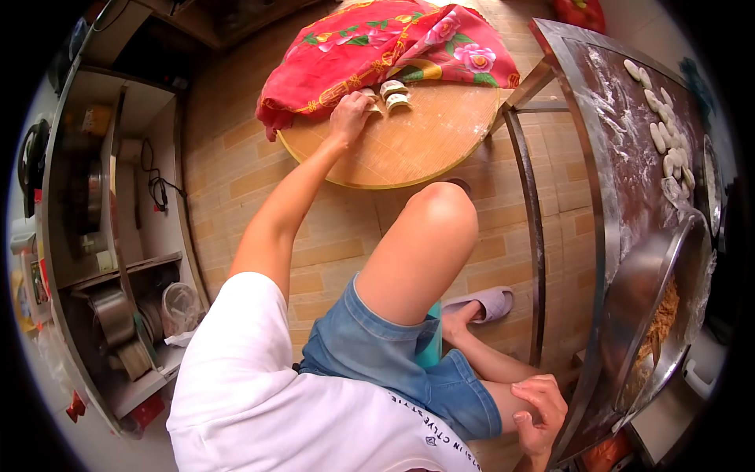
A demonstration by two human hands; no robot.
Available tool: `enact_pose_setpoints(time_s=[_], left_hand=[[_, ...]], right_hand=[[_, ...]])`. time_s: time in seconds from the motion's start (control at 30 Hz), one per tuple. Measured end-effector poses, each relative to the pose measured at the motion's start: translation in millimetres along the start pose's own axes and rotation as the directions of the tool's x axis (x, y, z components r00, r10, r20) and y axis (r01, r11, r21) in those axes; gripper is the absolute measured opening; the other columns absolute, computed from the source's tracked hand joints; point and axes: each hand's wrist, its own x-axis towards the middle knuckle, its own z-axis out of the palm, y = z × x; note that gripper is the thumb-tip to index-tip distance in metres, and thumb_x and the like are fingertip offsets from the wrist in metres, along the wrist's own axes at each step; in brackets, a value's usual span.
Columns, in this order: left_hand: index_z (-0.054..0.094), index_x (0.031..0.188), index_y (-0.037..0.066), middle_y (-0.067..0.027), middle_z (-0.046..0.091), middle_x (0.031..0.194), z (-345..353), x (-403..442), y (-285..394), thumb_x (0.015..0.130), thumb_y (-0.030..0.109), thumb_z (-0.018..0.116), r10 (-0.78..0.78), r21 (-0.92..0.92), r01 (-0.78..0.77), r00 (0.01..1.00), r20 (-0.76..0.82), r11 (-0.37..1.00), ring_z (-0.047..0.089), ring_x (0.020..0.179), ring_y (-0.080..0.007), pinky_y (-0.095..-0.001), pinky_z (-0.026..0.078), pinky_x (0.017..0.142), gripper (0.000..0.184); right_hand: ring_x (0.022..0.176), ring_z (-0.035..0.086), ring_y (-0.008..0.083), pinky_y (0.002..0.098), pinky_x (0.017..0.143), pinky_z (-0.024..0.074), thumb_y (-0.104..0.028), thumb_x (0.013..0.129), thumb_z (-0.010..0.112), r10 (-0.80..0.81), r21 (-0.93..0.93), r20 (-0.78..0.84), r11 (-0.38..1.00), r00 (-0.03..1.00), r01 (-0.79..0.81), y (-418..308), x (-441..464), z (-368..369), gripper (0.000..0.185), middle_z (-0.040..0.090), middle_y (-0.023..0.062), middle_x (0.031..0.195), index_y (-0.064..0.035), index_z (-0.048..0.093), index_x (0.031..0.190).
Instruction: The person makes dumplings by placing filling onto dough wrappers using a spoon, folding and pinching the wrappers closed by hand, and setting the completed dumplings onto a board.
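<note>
My left hand (pixel 350 119) reaches out over the round wooden board (pixel 417 141), its fingers closed on a small pale dumpling (pixel 375 108) with a greenish edge; most of it is hidden by the fingers. Just right of it two more white-and-green dumplings (pixel 395 94) sit close together on the board. A red flowered cloth (pixel 338 63) covers the far part of the board and bunches up right behind the dumplings. Near my knee, beside the right-hand table, my right hand (pixel 541 409) hangs with loosely bent fingers apart and holds nothing.
To the right stands a floured dark table (pixel 609 102) with several pieces of white dough (pixel 667 130). A large metal bowl (pixel 641 299) holding brownish filling (pixel 661 322) is on it. Open shelves (pixel 145 236) with pans line the left. A metal table leg (pixel 528 228) rises beside my knee.
</note>
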Motion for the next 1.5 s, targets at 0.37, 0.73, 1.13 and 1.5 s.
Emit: enact_pose_setpoints(time_s=[0.37, 0.73, 1.13, 1.5], left_hand=[[0.059, 0.099, 0.006, -0.0088, 0.058, 0.092, -51.5, -19.0, 36.3, 0.071, 0.004, 0.065, -0.183, -0.322, 0.097, 0.952, -0.247, 0.942, 0.057, 0.084, -0.0219, -0.0312, 0.046, 0.077, 0.029], [0.05, 0.114, 0.003, -0.0055, 0.057, 0.1, -172.1, -125.4, 402.2, 0.084, 0.006, 0.058, 0.604, -0.57, 0.805, 0.54, 0.587, -0.165, 0.057, 0.088, -0.0112, -0.0247, 0.046, 0.078, 0.031], [0.054, 0.104, 0.0, -0.007, 0.061, 0.091, -160.3, -174.0, 419.3, 0.087, 0.009, 0.055, 0.513, -0.505, 0.859, 0.398, 0.761, 0.084, 0.059, 0.081, -0.0128, -0.0248, 0.048, 0.073, 0.019], [0.055, 0.103, 0.001, -0.0072, 0.061, 0.092, -163.2, -172.3, 411.9, 0.087, 0.008, 0.054, 0.515, -0.472, 0.876, 0.36, 0.778, 0.101, 0.059, 0.081, -0.0137, -0.025, 0.048, 0.073, 0.018]], right_hand=[[0.064, 0.05, 0.0168, 0.0259, 0.061, 0.0403, -0.027, 0.078, 0.067, 0.036, 0.273, -0.122, 0.962, 0.992, -0.002, 7.5, -42.2, -18.8, 0.027, 0.054, 0.0065, 0.072, -0.0008, 0.061, 0.078], [0.057, 0.039, 0.0048, 0.0174, 0.052, 0.0335, -0.019, 0.092, 0.049, 0.233, 0.261, -0.914, 0.965, 0.333, 0.038, 51.1, -135.4, -212.2, 0.021, 0.043, -0.0009, 0.067, 0.0013, 0.057, 0.089], [0.073, 0.064, 0.026, 0.0364, 0.067, 0.0485, -0.026, 0.077, 0.061, 0.055, -0.436, -0.789, 0.651, 0.612, -0.622, 197.3, -45.9, -319.3, 0.027, 0.065, 0.0172, 0.08, 0.0001, 0.065, 0.076], [0.081, 0.063, 0.0195, 0.0312, 0.069, 0.0496, -0.032, 0.064, 0.073, 0.518, -0.238, -0.675, 0.521, 0.525, -0.82, 205.4, -9.3, -336.8, 0.037, 0.066, 0.013, 0.088, -0.0019, 0.066, 0.086]])
